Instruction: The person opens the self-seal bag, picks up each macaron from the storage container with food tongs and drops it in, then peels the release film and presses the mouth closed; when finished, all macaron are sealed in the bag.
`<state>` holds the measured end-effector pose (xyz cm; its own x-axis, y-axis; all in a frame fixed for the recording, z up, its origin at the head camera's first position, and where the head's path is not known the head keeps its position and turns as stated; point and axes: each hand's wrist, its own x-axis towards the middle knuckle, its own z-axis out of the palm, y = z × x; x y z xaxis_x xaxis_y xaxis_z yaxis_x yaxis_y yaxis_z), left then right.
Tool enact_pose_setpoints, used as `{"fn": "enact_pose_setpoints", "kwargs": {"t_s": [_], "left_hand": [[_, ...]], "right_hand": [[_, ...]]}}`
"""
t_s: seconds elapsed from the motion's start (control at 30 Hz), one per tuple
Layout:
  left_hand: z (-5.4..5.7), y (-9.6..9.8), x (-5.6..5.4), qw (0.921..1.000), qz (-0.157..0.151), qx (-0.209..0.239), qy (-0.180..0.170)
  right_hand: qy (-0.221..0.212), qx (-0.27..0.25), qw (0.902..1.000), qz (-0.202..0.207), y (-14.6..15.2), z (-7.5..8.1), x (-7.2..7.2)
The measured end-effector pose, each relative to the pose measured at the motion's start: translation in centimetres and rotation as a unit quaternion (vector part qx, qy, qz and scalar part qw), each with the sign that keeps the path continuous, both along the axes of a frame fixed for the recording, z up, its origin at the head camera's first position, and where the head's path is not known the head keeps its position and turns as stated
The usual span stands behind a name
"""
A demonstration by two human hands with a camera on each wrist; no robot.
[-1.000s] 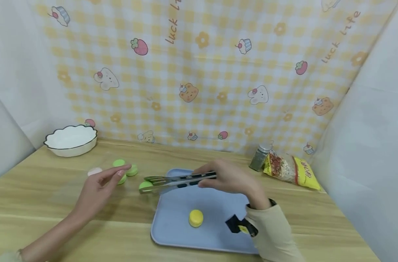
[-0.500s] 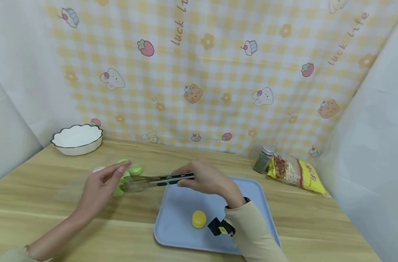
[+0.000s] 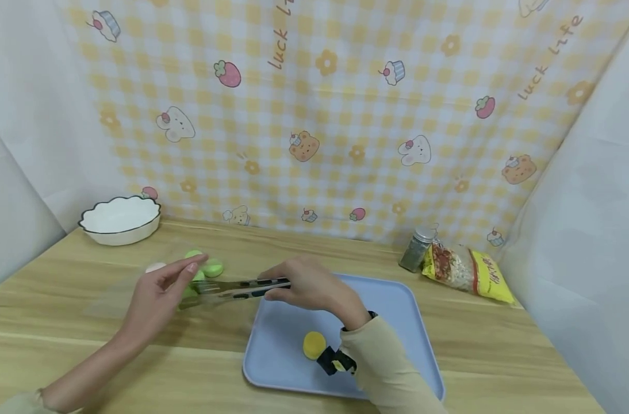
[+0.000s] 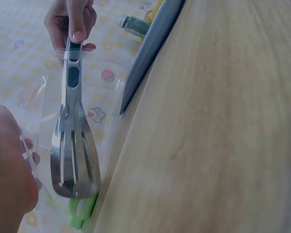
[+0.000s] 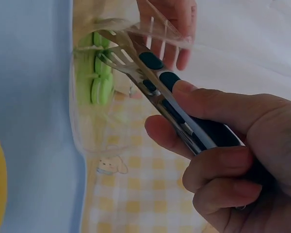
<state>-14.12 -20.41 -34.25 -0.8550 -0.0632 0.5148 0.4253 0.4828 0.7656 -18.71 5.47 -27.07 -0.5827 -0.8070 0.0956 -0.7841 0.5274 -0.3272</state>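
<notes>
My right hand (image 3: pixel 309 287) grips metal tongs (image 4: pixel 73 150) with dark inlays on the handles. Their slotted ends reach through the mouth of a clear plastic bag (image 3: pixel 112 296) to several green macarons (image 5: pixel 103 90) inside. Whether the tongs clasp one of them cannot be made out. At the bag's mouth, my left hand (image 3: pixel 154 299) pinches the plastic edge between thumb and fingers. A yellow macaron (image 3: pixel 314 344) lies on the blue tray (image 3: pixel 397 328), below my right wrist. A pale round piece (image 3: pixel 155 267) shows in the bag, left of the green ones.
A white scalloped dish (image 3: pixel 120 221) stands at the back left of the wooden table (image 3: pixel 200 379). Behind the tray on the right are a spice jar (image 3: pixel 417 250) and a yellow packet (image 3: pixel 467 273). A checked cloth (image 3: pixel 345 115) hangs along the back.
The tongs, holding a green macaron near the tray's left edge a second ago, have moved left into the bag. My right hand moved with them; my left hand keeps its hold.
</notes>
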Motion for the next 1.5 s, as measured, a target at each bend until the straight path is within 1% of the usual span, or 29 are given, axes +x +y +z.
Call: {"fn": "enact_pose_setpoints", "kwargs": {"t_s": [0.13,0.27,0.53,0.63,0.83,0.93,1.07,1.17,1.23,1.33,1.4,1.5], "left_hand": [[0.1,0.1,0.0,1.0,-0.002,-0.006,0.004],[0.1,0.2,0.0,1.0,0.0,-0.005,0.007],[0.1,0.2,0.1,0.9998,0.009,-0.011,0.017],[0.1,0.2,0.1,0.9998,0.007,-0.011,0.017],[0.3,0.3,0.2,0.9995,0.0,-0.015,0.027],[0.3,0.3,0.2,0.9996,-0.008,-0.016,0.021],[0.3,0.2,0.2,0.9995,-0.011,-0.026,0.012],[0.2,0.1,0.2,0.9995,-0.011,-0.028,0.008],[0.1,0.1,0.2,0.9996,-0.015,-0.024,0.004],[0.0,0.1,0.3,0.9996,-0.017,-0.022,-0.001],[0.0,0.0,0.3,0.9996,-0.012,-0.026,-0.002],[0.0,0.1,0.3,0.9995,-0.004,-0.032,-0.001]], "right_hand": [[-0.005,-0.015,0.9998,0.013,-0.3,-0.2,0.0],[-0.009,-0.022,0.9997,0.008,-0.6,-0.1,0.2],[0.015,-0.023,0.9996,-0.008,-2.5,-0.7,0.4],[0.017,-0.026,0.9995,-0.007,-3.2,-1.0,0.4],[0.037,-0.043,0.9984,-0.006,-4.1,-1.4,0.3],[0.033,-0.032,0.9989,-0.011,-4.3,-1.6,0.5],[0.03,-0.014,0.9994,-0.011,-4.1,-1.6,0.8],[0.031,-0.005,0.9995,-0.007,-3.4,-1.4,1.0],[0.018,-0.001,0.9998,-0.005,-2.5,-1.1,1.0],[-0.021,0.005,0.9997,-0.012,-0.4,-0.3,1.1],[-0.05,0.003,0.9986,-0.019,1.4,0.4,1.2],[-0.079,-0.001,0.9964,-0.031,4.7,1.7,1.6]]}}
